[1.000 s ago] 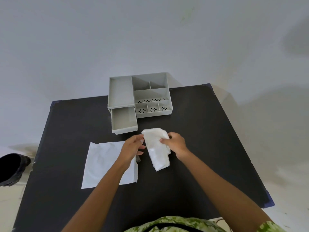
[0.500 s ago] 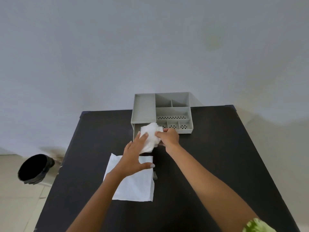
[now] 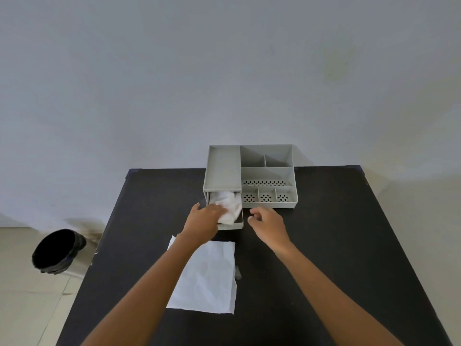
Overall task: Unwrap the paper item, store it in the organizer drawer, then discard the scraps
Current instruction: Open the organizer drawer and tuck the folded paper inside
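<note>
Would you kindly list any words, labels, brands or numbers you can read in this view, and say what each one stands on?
None can be read.
Grey organizer and its open drawer: no lettering or label shows.
White paper item in the drawer and flat white sheet: no print shows.
Black table and black bin: no lettering shows.

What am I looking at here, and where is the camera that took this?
There is no robot: a person wears a camera on the head, looking down at their own bare arms. On the black table stands a grey organizer with its drawer pulled open. The left hand presses a crumpled white paper item into that drawer. The right hand hovers beside it, loosely curled and holding nothing. A flat white wrapper sheet lies nearer the person. A black bin sits on the floor to the left.
</note>
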